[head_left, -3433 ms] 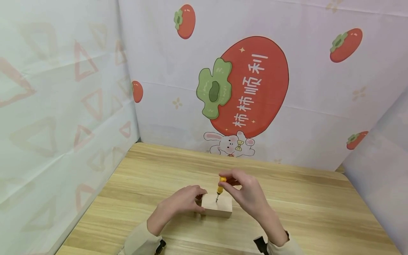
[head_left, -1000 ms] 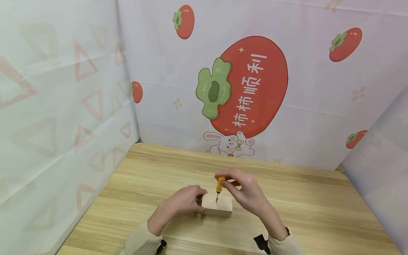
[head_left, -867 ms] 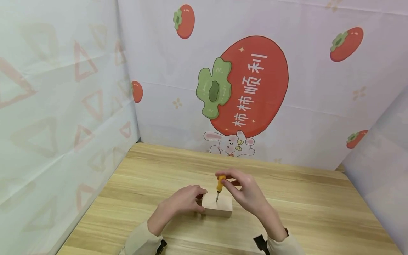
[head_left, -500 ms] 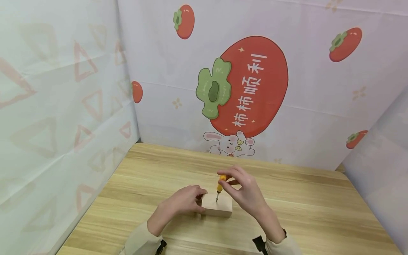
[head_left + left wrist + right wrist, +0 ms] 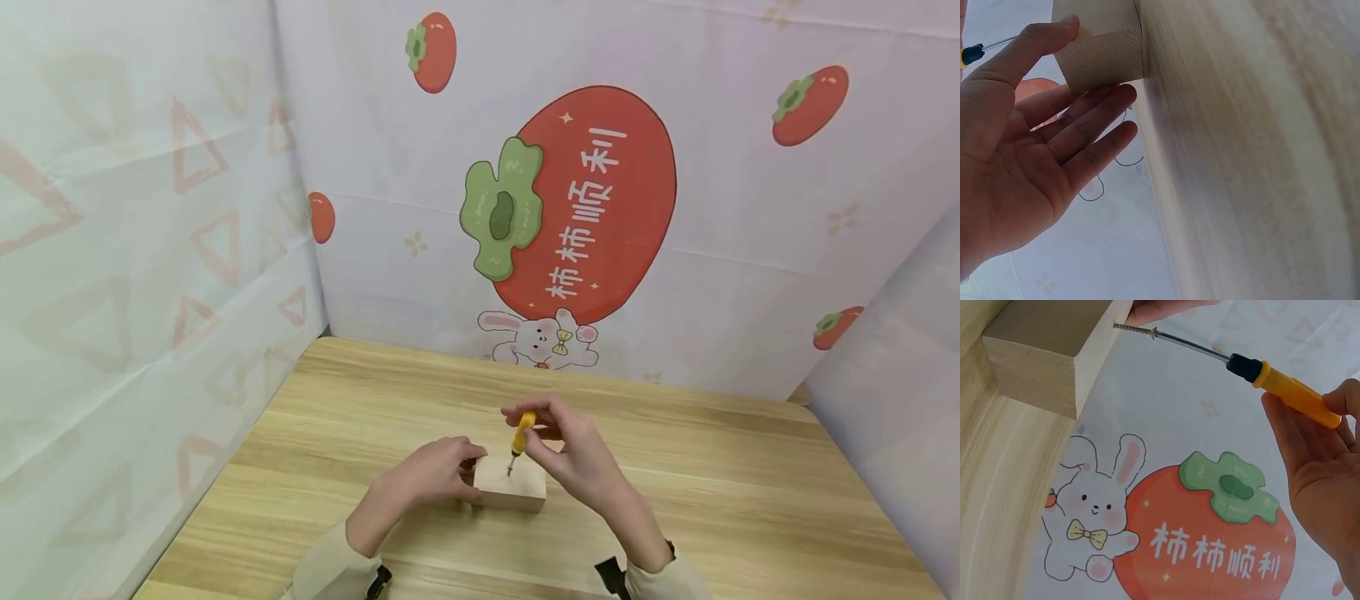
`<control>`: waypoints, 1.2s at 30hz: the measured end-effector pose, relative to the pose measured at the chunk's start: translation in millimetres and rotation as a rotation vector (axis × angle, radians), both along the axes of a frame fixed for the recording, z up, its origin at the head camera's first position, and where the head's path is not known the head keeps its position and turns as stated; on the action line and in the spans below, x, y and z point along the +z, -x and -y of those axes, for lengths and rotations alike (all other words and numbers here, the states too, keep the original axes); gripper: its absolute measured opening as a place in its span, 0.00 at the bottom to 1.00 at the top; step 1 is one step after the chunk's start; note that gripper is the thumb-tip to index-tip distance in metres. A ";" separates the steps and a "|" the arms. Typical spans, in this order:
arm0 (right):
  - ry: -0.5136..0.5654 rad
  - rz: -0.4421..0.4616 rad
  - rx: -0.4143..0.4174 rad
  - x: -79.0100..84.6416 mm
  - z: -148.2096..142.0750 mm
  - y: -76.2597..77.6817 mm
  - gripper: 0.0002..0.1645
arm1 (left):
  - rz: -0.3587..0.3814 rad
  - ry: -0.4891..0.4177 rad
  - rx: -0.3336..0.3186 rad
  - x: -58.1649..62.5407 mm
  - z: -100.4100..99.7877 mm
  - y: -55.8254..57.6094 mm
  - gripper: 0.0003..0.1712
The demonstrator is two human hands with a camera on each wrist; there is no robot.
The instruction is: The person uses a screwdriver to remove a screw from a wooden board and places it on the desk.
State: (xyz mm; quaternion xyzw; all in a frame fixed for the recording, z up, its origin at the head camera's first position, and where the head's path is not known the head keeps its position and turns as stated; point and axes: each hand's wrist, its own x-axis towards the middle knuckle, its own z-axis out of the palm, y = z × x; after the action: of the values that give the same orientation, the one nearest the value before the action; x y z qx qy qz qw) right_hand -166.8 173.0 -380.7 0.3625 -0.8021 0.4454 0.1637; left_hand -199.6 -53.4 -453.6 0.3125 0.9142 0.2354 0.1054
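A pale wooden block (image 5: pixel 517 492) lies flat on the table. My left hand (image 5: pixel 431 475) grips its left end, thumb on the near side and fingers on the far side, as the left wrist view shows at the block's end (image 5: pixel 1100 59). A screw (image 5: pixel 1135 329) stands in the block's top face, much of its thread still showing. The tip of a yellow-handled screwdriver (image 5: pixel 1297 397) meets the screw head. My right hand (image 5: pixel 577 454) pinches the handle near its top between thumb and fingers. In the head view the screwdriver leans a little to the right.
The wood-grain table (image 5: pixel 712 500) reaches back to a white cloth wall (image 5: pixel 390 292) printed with persimmons and a rabbit. Another cloth wall (image 5: pixel 150 333) with triangles stands at the left, and a plain one (image 5: pixel 900 350) at the right.
The right fingers have shifted around the screwdriver handle, and its top has swung slightly, now leaning further right than a second ago. The left hand and the block keep their place.
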 end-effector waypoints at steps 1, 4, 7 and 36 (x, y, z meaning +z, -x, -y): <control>0.007 -0.003 -0.006 -0.7 0.3 -0.1 0.22 | 0.001 0.001 0.000 0.2 -0.1 -0.2 0.17; 0.022 -0.039 -0.028 -2.8 1.6 -0.3 0.20 | 0.003 -0.001 -0.002 1.0 -0.4 -0.9 0.16; 0.026 -0.091 -0.048 -4.0 1.8 -0.2 0.21 | 0.003 -0.002 -0.004 1.0 -0.6 -1.2 0.16; 0.023 -0.100 0.003 1.9 -3.0 0.5 0.19 | 0.002 -0.015 -0.015 0.1 0.7 0.2 0.15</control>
State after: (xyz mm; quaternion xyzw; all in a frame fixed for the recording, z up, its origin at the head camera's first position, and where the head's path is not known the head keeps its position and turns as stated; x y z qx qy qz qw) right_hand -167.3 175.9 -378.8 0.3835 -0.7872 0.4361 0.2074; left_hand -199.8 -54.0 -453.6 0.3199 0.9099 0.2420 0.1059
